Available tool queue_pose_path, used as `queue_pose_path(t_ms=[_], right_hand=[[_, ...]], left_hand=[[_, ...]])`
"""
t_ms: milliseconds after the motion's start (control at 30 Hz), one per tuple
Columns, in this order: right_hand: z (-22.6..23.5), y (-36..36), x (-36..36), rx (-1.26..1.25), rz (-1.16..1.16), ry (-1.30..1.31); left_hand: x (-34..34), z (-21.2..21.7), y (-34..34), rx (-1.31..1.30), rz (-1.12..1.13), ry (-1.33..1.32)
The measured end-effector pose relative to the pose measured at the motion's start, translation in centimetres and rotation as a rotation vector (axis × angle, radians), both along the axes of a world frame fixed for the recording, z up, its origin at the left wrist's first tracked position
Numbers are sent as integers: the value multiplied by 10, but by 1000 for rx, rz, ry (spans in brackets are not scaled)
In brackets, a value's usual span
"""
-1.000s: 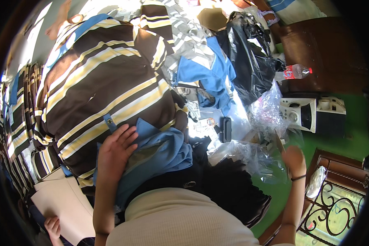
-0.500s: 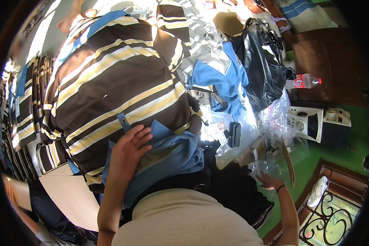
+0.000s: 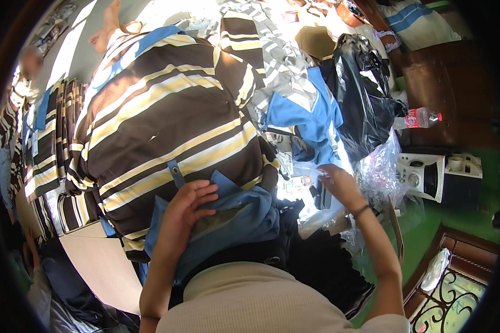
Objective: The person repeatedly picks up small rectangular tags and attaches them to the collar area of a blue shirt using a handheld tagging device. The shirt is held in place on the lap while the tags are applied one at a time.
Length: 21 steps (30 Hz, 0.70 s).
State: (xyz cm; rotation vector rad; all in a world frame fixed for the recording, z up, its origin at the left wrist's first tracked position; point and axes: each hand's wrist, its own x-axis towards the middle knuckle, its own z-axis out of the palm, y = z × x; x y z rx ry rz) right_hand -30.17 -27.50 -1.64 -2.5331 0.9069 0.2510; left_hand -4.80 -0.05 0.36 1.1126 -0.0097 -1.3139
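Observation:
Across the surface in front of me spreads a brown, white and yellow striped garment point(image 3: 161, 122), with a blue band at its far edge. My left hand point(image 3: 190, 208) lies on a blue cloth piece point(image 3: 244, 208) at the garment's near edge, fingers stretched out. Just beyond those fingers is a blue tab point(image 3: 176, 173) with a metal eyelet or snap. My right hand point(image 3: 341, 186) reaches over a dark case point(image 3: 323, 198) beside clear plastic, its fingers bent and apart; nothing distinct shows between them.
Blue cloth point(image 3: 300, 116), grey patterned fabric and a black plastic bag point(image 3: 364, 105) lie beyond my right hand. A bottle point(image 3: 422, 118) and a speaker unit point(image 3: 422, 175) are farther right. Folded striped garments point(image 3: 44, 144) sit left, near a cardboard panel point(image 3: 103, 266). Another person's foot point(image 3: 106, 33) shows at the top.
My right hand has moved up and left, from above the crumpled plastic to the dark case. My left hand stays on the blue cloth. The view has shifted slightly.

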Motion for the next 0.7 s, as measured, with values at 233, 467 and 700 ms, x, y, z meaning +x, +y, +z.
queue_pose_path(t_ms=[233, 467, 700], right_hand=[[-94, 25, 54, -127, -278, 127], [-115, 25, 48, -61, -414, -42], [-112, 40, 38, -77, -402, -70]], left_hand=[[5, -13, -3, 11, 27, 94], [19, -27, 0, -8, 93, 276], [18, -27, 1, -26, 117, 287]])
